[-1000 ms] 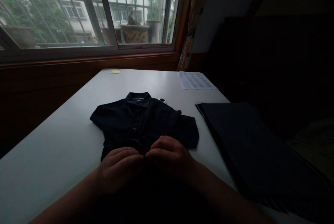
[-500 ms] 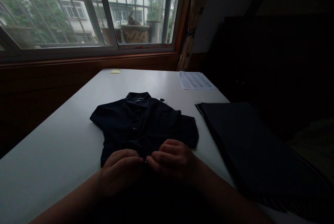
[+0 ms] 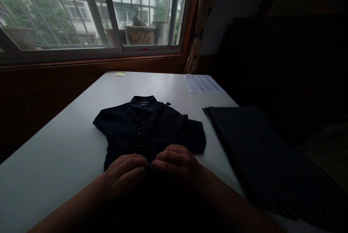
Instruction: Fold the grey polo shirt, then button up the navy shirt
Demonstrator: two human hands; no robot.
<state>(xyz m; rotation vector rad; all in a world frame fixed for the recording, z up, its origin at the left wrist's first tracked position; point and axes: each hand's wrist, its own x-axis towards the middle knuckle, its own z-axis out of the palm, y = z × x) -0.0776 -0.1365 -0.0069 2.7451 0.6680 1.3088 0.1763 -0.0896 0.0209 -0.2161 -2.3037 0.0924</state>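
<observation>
A dark short-sleeved polo shirt lies flat on the white table, collar away from me. Both my hands rest on its lower front, side by side. My left hand has its fingers curled and pinched on the shirt's button placket. My right hand is curled too, its fingertips meeting the left hand's at the placket, where a small light button shows between them. The shirt's hem is hidden under my hands and forearms.
A dark flat folder or mat lies at the right of the table. A printed paper sheet sits at the far right corner, a yellow sticky note at the far edge, a small round object beside the collar. A window lies beyond.
My fingers have shifted slightly on the placket, with the fingertips of both hands drawn together. The shirt has barely moved.
</observation>
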